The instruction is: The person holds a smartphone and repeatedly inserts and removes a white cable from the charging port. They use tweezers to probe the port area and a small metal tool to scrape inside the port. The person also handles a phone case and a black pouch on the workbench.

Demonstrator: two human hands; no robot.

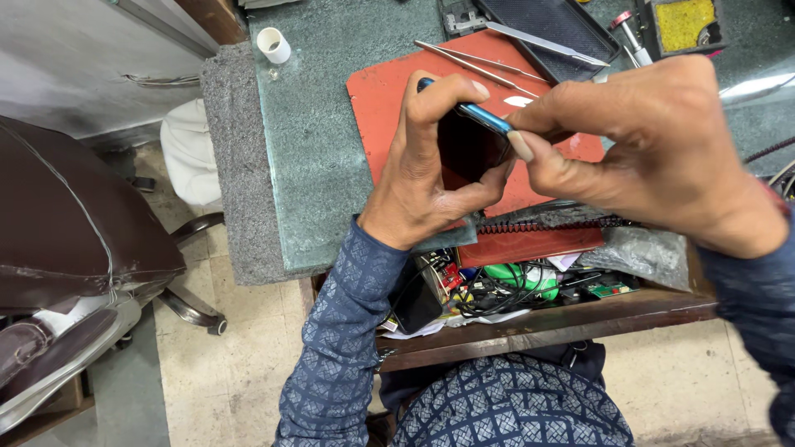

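Blue-edged and dark-faced, the slim slab-shaped phone (474,136) is held in the air between both hands, clear of the surfaces beneath it.

Risk, as judged: the phone is carried on fingertips alone, tilted on edge. If the thumbnail pressing at its rim slips, the phone could twist free and fall onto the red rubber work mat (383,99) below the hands, or into the open wooden drawer of tangled wires and small parts (530,285) just nearer the body. Too much pressure at that edge could also mark or crack the glass.

Left hand (426,178): wrist bent upward, fingers curled closed around the phone's near side, index finger arched over its top end, thumb underneath.

Right hand (654,145): comes in from the right, palm down, fingers drawn together; the thumb and forefinger pinch the phone's blue edge, nail against the rim.

Beyond the hands, two thin metal probes (480,64) and a pair of steel tweezers (542,43) lie on the mat's far edge and a black tray. Further left of the hands, a small white cylindrical cap (274,45) stands on the grey-green stone bench top (331,149).
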